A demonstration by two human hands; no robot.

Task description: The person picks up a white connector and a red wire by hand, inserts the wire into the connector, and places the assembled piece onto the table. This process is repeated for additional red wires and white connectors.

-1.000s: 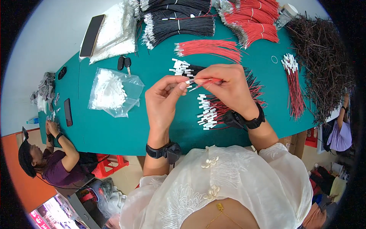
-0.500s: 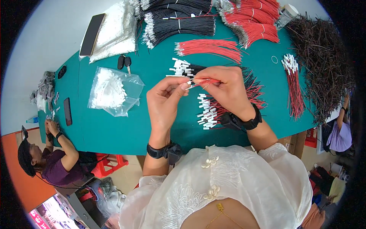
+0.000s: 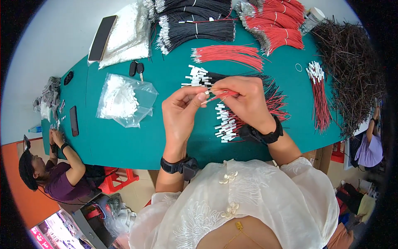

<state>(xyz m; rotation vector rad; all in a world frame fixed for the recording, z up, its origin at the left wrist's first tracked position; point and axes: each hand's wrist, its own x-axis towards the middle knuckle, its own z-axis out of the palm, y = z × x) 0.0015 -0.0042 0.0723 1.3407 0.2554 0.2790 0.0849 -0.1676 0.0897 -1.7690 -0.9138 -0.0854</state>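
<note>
Over the green table, my left hand (image 3: 179, 114) pinches a small white connector (image 3: 207, 92) between thumb and forefinger. My right hand (image 3: 248, 99) meets it fingertip to fingertip, closed around a few red wires (image 3: 226, 93). Their ends point toward the connector; whether a wire tip sits inside it is too small to tell. Behind and beneath my right hand lie black wires with white connectors (image 3: 198, 76). Next to my right wrist, more white connectors (image 3: 226, 124) end a spread of red and black wires.
Beyond my hands are loose red wires (image 3: 228, 56), black wire bundles (image 3: 199, 31) and red bundles (image 3: 284, 37). A clear bag of white connectors (image 3: 120, 99) lies left, near keys (image 3: 140, 70). Finished-looking red leads (image 3: 319, 95) and a dark wire heap (image 3: 348, 70) lie right. Another person (image 3: 62, 174) works left.
Both hands stay joined at the fingertips with little movement. The red wires in my right hand sit at a slightly different angle near the connector.
</note>
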